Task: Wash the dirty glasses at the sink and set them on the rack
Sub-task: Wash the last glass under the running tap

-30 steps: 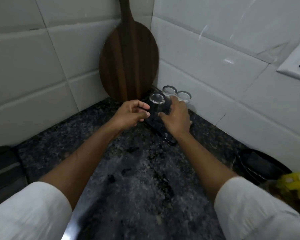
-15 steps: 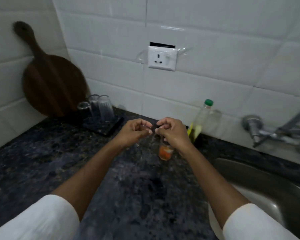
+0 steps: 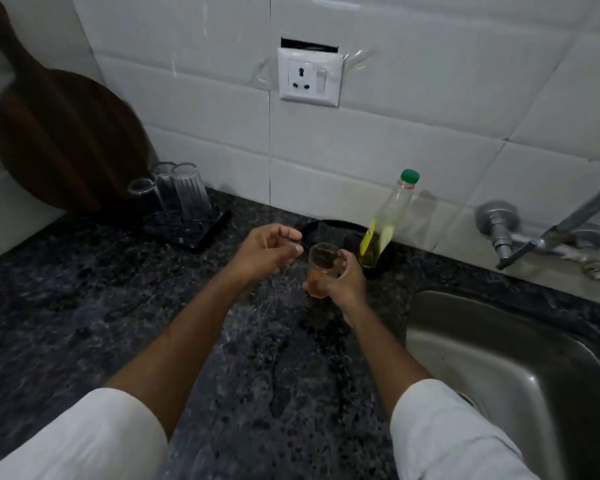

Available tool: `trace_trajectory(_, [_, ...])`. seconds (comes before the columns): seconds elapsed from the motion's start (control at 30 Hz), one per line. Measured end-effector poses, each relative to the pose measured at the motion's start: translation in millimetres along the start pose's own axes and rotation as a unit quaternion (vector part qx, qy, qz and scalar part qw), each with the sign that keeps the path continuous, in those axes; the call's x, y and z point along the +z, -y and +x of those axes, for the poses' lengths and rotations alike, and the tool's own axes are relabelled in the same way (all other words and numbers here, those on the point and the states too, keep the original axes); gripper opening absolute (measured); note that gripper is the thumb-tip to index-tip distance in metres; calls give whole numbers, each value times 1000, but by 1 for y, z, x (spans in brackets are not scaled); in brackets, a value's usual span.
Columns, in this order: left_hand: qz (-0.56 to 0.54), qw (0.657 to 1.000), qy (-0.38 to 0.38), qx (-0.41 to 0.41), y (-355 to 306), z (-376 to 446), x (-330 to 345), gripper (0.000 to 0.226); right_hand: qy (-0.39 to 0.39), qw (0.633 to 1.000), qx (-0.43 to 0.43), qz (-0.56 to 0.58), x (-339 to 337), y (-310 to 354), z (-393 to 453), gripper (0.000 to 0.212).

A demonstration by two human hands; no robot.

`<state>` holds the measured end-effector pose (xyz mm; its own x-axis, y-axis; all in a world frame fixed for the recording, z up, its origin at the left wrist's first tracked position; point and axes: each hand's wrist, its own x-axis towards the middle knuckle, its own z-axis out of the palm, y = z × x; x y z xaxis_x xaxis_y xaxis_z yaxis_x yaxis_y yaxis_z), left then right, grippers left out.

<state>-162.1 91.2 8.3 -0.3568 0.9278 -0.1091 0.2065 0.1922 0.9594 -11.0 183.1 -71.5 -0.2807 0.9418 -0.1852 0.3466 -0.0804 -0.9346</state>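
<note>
My right hand (image 3: 343,275) grips a small dirty glass (image 3: 321,268) with orange liquid in its bottom, held upright just above the dark granite counter (image 3: 118,306). Just left of the glass hovers my left hand (image 3: 267,251), fingers curled with nothing visible in them. The black rack (image 3: 215,226) sits at the back left and carries three clear glasses (image 3: 187,192) standing upside down. The steel sink (image 3: 499,358) lies to the right.
A clear bottle (image 3: 385,223) with yellow liquid and a green cap stands behind the glass, beside a black dish (image 3: 329,230). A wall tap (image 3: 541,233) hangs over the sink. A round wooden board (image 3: 59,133) leans in the left corner. A wall socket (image 3: 309,77) is above.
My view swung right from the rack to the sink area. Both hands left the racked glasses, and my right hand took hold of the orange-stained glass.
</note>
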Motion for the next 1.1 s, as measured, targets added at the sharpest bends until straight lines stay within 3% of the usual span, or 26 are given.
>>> trace_trajectory(0.2, [11, 1000, 14, -20, 19, 22, 1, 16, -75, 996, -39, 10, 11, -16, 12, 57])
trace_trajectory(0.37, [4, 998, 64, -1, -1, 40, 54, 21, -117, 991, -60, 18, -60, -21, -8, 59])
trace_trajectory(0.6, [36, 982, 177, 49, -51, 52, 213, 10, -232, 972, -20, -12, -216, -40, -55, 64])
trace_trajectory(0.7, [91, 982, 147, 78, -66, 50, 278, 8, -277, 961, 12, -14, -277, -61, -70, 61])
trace_trajectory(0.8, [138, 984, 80, 78, -81, 47, 315, 26, -285, 958, 32, 11, -315, -76, -78, 62])
trace_trajectory(1.0, [297, 950, -29, 94, -114, 54, 344, 65, -259, 964, 21, 54, -352, -85, -74, 61])
trace_trajectory(1.1, [309, 945, -48, 91, -120, 58, 348, 64, -241, 969, 11, 45, -357, -79, -68, 60])
